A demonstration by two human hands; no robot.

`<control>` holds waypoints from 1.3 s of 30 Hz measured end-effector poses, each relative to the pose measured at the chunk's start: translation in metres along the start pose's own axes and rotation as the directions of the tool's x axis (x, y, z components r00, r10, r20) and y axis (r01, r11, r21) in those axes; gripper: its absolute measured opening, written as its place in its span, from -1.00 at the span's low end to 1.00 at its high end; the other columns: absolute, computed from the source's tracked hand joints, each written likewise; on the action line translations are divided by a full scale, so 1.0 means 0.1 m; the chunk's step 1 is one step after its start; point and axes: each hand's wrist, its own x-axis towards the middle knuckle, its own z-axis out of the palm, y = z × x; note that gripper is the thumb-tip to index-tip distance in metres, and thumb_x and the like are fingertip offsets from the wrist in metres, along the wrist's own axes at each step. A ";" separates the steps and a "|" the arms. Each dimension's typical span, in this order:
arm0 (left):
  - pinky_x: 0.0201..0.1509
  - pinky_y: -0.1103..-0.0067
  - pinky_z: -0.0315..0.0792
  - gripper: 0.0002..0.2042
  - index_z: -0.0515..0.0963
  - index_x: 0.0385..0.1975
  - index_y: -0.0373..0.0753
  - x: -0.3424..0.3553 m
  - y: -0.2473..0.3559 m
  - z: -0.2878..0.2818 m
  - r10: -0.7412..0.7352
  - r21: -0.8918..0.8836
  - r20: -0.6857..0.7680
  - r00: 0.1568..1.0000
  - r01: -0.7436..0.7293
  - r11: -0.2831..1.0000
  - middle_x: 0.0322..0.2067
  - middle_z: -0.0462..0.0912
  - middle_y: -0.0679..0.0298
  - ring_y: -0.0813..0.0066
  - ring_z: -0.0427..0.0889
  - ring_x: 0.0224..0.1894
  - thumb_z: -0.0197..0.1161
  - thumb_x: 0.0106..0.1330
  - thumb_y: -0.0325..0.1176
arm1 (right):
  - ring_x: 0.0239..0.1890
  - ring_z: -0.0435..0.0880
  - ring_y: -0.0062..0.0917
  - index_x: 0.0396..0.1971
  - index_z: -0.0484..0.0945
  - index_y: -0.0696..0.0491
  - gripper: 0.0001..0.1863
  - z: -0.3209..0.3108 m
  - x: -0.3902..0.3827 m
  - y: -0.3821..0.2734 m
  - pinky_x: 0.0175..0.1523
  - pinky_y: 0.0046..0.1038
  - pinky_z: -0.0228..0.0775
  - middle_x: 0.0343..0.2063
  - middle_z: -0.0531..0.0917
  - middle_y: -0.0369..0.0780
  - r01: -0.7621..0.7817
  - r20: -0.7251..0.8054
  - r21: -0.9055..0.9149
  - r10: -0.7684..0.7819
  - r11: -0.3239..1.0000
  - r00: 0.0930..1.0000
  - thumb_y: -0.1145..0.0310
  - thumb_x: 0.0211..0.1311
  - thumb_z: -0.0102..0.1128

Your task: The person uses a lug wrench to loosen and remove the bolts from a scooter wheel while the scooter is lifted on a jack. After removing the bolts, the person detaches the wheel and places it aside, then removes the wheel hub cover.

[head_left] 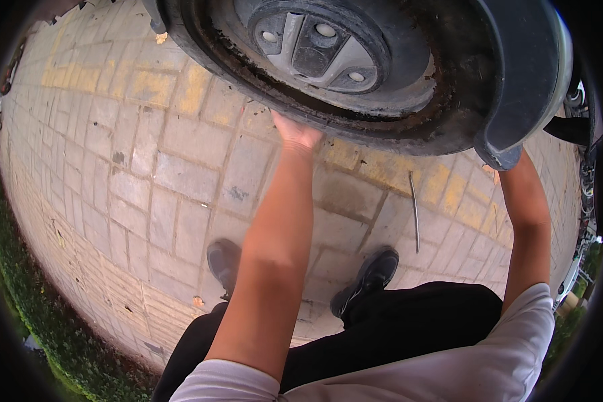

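A wheel with a dusty black tyre [395, 144] fills the upper part of the view. Its grey hub cover [311, 57] has several round bolt heads, and rust rings the gap between rim and tyre. My left hand [296, 129] reaches under the tyre's lower edge and touches it, its fingers hidden behind the rubber. On the right, a dark curved mudguard [526, 80] overhangs the wheel. My right hand [510, 163] is at the mudguard's lower tip, mostly covered by it, so its grip does not show.
A thin metal rod [415, 211] lies on the paving [194, 147] between my arms. My two dark shoes [372, 278] stand below the wheel. A green hedge [47, 328] borders the left side. Parked cycles [586, 174] line the far right.
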 end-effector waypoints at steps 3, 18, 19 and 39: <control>0.41 0.09 -0.08 -0.16 0.08 0.36 -0.12 -0.10 -0.06 -0.02 0.001 -0.047 0.033 0.999 0.001 0.999 0.37 0.04 0.20 0.08 0.02 0.38 -0.17 0.21 0.38 | -0.23 0.56 -0.09 -0.21 0.52 0.18 -0.77 -0.03 -0.04 0.01 -0.13 -0.23 0.37 -0.28 0.58 0.03 -0.011 -0.002 -0.001 0.011 1.000 1.000 0.34 0.24 0.08; 0.32 0.23 0.19 -0.34 0.33 0.19 -0.16 -0.20 -0.18 0.13 0.074 -0.012 -0.049 0.996 -0.074 0.997 0.19 0.38 0.21 0.15 0.32 0.21 -0.05 0.26 0.23 | -0.24 0.57 -0.10 -0.22 0.53 0.18 -0.77 -0.09 0.07 0.11 -0.13 -0.23 0.38 -0.28 0.59 0.03 0.011 -0.037 0.010 -0.011 1.000 0.999 0.34 0.24 0.08; 0.31 0.23 0.20 -0.34 0.33 0.19 -0.16 -0.21 -0.18 0.14 0.069 -0.008 -0.020 0.997 -0.069 0.998 0.18 0.38 0.21 0.15 0.32 0.21 -0.05 0.27 0.23 | -0.24 0.57 -0.10 -0.22 0.53 0.18 -0.77 -0.09 0.09 0.12 -0.13 -0.23 0.38 -0.28 0.59 0.03 0.012 -0.039 0.009 -0.012 1.000 0.999 0.34 0.24 0.08; 0.30 0.26 0.22 -0.31 0.30 0.20 -0.21 -0.21 -0.29 0.17 0.065 -0.079 0.030 0.997 -0.063 0.995 0.17 0.38 0.16 0.14 0.33 0.20 -0.14 0.27 0.25 | -0.25 0.57 -0.11 -0.22 0.53 0.19 -0.76 0.31 0.46 0.03 -0.14 -0.24 0.38 -0.29 0.59 0.03 0.077 -0.087 0.050 -0.073 0.996 0.994 0.33 0.23 0.09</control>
